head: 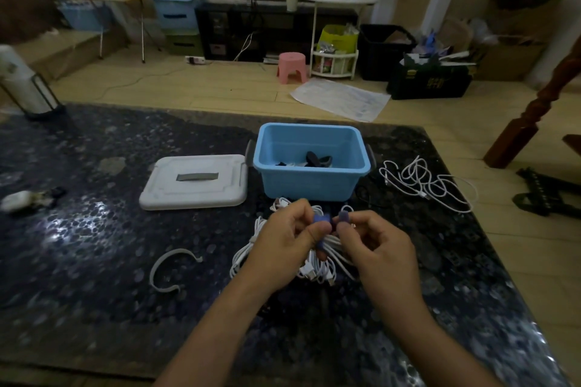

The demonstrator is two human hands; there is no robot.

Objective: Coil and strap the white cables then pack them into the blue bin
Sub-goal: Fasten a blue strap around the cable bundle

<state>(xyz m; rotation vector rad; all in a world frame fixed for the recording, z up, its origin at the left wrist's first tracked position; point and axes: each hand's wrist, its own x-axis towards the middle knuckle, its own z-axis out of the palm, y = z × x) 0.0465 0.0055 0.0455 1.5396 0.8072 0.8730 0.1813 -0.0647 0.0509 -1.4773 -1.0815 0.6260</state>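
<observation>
a blue strap (321,219) is pinched by the left hand (284,240) and right hand (379,245) around a coiled white cable bundle (317,258) just before the blue bin (311,163), while loose white cables (427,182) remain uncoiled on the surface (94,229).

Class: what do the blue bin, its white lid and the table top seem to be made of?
Blue bin: likely moulded plastic, smooth, even colour. White lid: likely plastic too, matte, with moulded edges. Table top: probably polished stone, dark, speckled, glossy with glare.
</observation>
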